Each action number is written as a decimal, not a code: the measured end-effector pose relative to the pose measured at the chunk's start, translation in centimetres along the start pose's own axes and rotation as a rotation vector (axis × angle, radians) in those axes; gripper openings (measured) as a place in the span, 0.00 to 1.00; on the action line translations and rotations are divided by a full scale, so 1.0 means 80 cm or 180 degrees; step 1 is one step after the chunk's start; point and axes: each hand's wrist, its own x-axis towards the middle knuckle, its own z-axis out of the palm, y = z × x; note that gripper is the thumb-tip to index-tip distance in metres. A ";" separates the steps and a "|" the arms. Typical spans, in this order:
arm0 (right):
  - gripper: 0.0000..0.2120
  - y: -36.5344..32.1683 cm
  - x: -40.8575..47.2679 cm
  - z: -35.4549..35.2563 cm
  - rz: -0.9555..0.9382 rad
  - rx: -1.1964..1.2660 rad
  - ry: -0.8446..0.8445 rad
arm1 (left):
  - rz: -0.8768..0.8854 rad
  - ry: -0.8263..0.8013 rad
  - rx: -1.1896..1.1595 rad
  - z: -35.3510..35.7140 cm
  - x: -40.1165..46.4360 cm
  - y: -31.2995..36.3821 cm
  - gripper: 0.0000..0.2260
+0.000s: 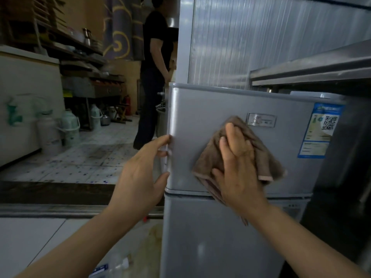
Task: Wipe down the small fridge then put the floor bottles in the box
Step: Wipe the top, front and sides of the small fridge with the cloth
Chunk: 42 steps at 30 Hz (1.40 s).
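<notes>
A small grey two-door fridge (pixel 210 109) fills the middle of the view. My right hand (pixel 239 167) presses a folded brown cloth (pixel 263 157) flat against the upper door, just below the brand badge. My left hand (pixel 140 173) holds the left edge of that upper door, fingers curled round the side and thumb on the front. A clear plastic bottle (pixel 118 265) with a blue label lies on the floor at the bottom, below my left forearm. No box shows.
A person in dark clothes (pixel 154 77) stands behind the fridge's left corner. White jugs (pixel 68 127) stand on the tiled floor by a white chest freezer (pixel 24 77). A steel counter (pixel 311 67) overhangs the fridge on the right. A floor threshold (pixel 50 209) crosses at left.
</notes>
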 end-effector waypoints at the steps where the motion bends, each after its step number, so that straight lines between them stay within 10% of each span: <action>1: 0.29 -0.006 0.010 -0.001 -0.0308 -0.0062 -0.0140 | -0.0034 -0.0039 -0.0064 -0.001 -0.003 -0.001 0.34; 10: 0.24 -0.042 0.115 0.000 -0.0881 -0.0218 -0.0162 | -0.0274 0.0157 -0.0019 -0.018 -0.025 -0.019 0.35; 22: 0.18 -0.080 -0.053 0.057 -0.1616 -0.0190 -0.0869 | -0.0176 -0.0022 0.0121 -0.016 -0.055 -0.021 0.32; 42: 0.31 0.048 -0.052 0.005 0.0147 -0.0540 -0.0005 | -0.0546 0.0306 0.0274 0.082 -0.026 0.015 0.49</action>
